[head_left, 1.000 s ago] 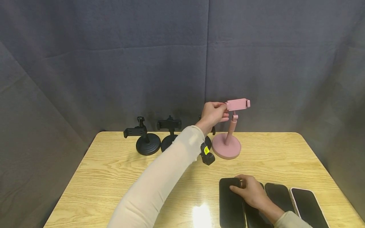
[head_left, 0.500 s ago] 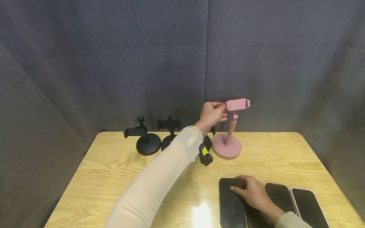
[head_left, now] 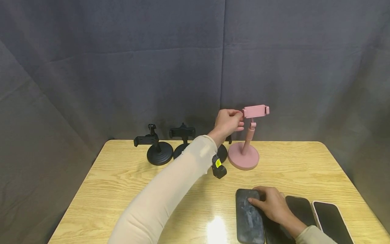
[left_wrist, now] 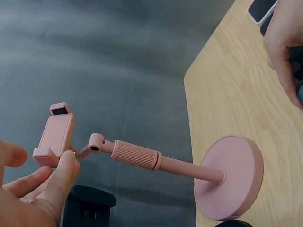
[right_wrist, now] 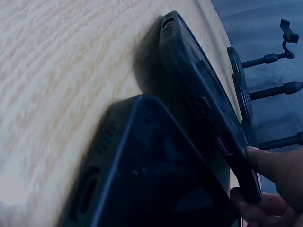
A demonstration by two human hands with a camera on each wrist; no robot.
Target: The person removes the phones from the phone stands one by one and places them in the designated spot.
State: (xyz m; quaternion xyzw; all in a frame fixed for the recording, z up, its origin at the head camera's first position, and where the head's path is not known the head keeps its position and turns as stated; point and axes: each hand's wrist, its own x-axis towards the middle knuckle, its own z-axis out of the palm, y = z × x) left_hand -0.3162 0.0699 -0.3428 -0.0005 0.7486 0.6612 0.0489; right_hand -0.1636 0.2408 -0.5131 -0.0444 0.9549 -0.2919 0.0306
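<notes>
My left hand point(head_left: 229, 121) reaches to the left end of the pink phone stand's clamp point(head_left: 255, 111). In the left wrist view, the fingertips touch or nearly touch the lower end of the clamp point(left_wrist: 56, 135), with one fingertip a little apart from it. The pink round base point(left_wrist: 227, 177) stands on the table. My right hand point(head_left: 272, 205) grips the upper right edge of the leftmost black smartphone point(head_left: 250, 217), thumb on its face. In the right wrist view that smartphone point(right_wrist: 203, 90) is tilted, one long edge raised beside another dark phone point(right_wrist: 156, 165).
Black phone stands point(head_left: 159, 154) line the back left of the wooden table point(head_left: 106, 183), one partly behind my left arm. Right of the held phone lie another black phone point(head_left: 300, 206) and a white-edged phone point(head_left: 332, 218). A grey curtain point(head_left: 137, 74) hangs behind the table.
The leftmost smartphone has tilted in my right hand, and a pale reflection now shows on its face. My left hand stays at the pink clamp, nearly still. The head view has shifted slightly.
</notes>
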